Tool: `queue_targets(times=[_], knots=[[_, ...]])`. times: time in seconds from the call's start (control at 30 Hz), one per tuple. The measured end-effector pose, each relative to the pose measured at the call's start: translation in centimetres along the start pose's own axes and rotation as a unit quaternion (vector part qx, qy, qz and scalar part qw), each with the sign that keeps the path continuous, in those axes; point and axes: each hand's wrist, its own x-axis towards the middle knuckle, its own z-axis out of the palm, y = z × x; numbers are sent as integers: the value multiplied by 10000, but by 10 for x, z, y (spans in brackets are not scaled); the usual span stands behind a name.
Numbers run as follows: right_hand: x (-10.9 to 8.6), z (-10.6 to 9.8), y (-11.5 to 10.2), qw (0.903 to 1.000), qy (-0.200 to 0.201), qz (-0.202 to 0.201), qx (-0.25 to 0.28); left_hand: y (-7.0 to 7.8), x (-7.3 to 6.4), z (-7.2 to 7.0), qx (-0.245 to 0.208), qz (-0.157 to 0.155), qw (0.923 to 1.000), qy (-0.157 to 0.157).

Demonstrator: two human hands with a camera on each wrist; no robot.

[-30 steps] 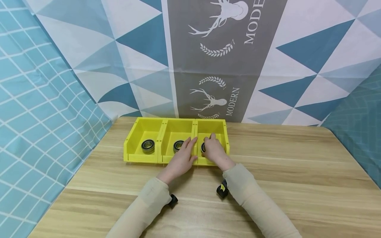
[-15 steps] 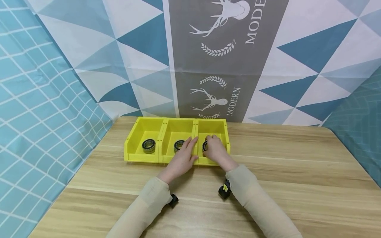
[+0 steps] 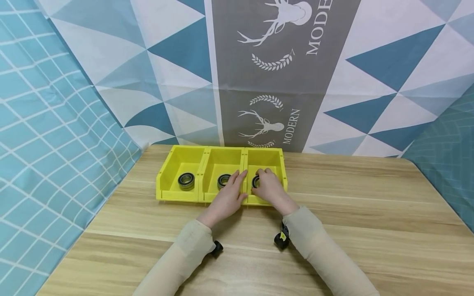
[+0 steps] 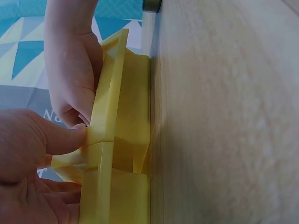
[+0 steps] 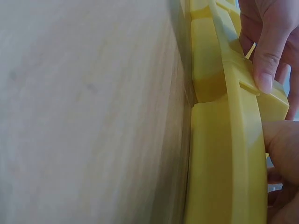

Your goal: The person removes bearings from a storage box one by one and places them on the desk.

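Pale wood-grain table (image 3: 370,213), rounded at far right. Far wall (image 3: 177,78): blue, white, grey triangles; grey middle strip (image 3: 237,78) with white deer heads (image 3: 297,13), "MODERN". Left wall (image 3: 52,135) light blue, wavy white grid. Right wall (image 3: 444,152) teal, faint herringbone.

wood-grain table (image 3: 377,218) | on it: three yellow bins (image 3: 226,158) | row, sides touching, upright

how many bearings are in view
3: left bearing in left bin, middle bearing in middle bin partly behind the left hand, right bearing in right bin partly behind the right hand; others may be hidden.
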Motion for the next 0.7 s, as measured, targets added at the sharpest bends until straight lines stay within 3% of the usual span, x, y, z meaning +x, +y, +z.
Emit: queue_targets(times=[0.23, 0.43, 0.7], knots=[[-5, -5, -3, 9991, 323, -262, -87, 0, 0, 0, 24, -32, 10000, -24], [-7, -5, -4, 9997, 232, -62, -32, 0, -1, -1, 14, -26, 10000, -77], [-8, -9, -3, 9994, 232, -94, 220, 1, -1, 0, 151, -16, 9999, -67]])
